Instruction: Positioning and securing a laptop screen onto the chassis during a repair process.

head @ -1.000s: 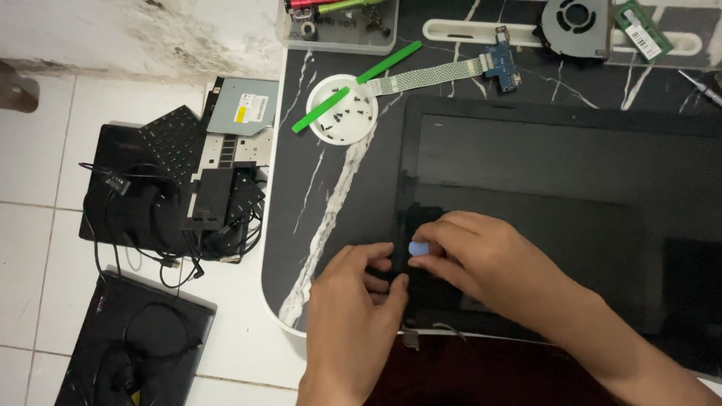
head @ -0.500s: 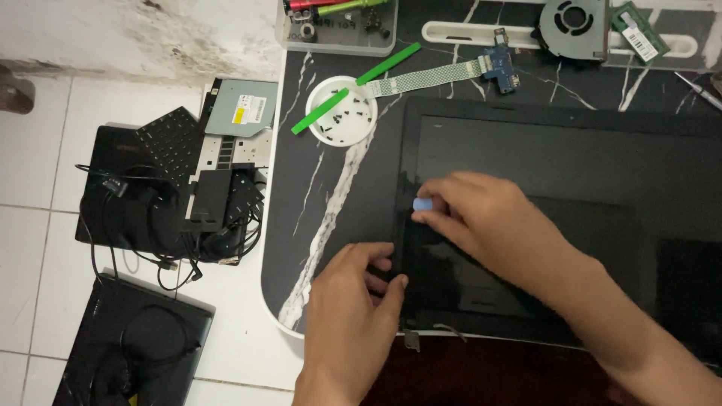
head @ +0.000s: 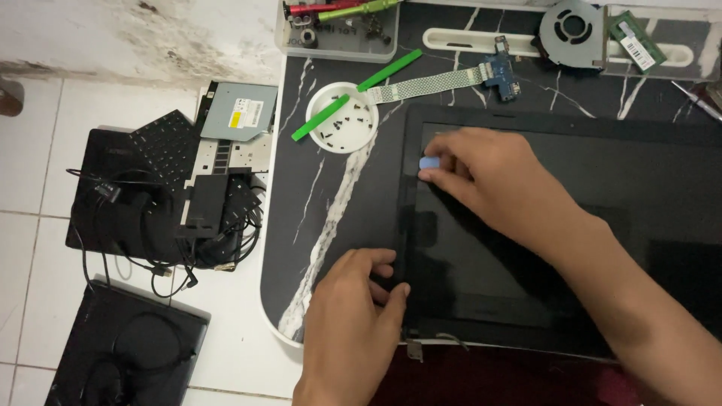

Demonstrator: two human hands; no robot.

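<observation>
Two hands on one laptop screen panel, dark marble surface.
Right hand (head: 489,177) pinches a small blue pick (head: 428,164) at the screen panel (head: 602,218) left bezel; left hand (head: 361,301), fingers curled, grips the panel's lower-left edge. One white dish (head: 342,116) holds small screws and one green stick (head: 320,118); another stick lies beside it.

Glossy black laptop screen (head: 571,225), marbled black tabletop (head: 331,218).

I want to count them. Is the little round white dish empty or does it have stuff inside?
Not empty. The round white dish holds several tiny dark screws, and a green plastic stick lies across its rim.
</observation>
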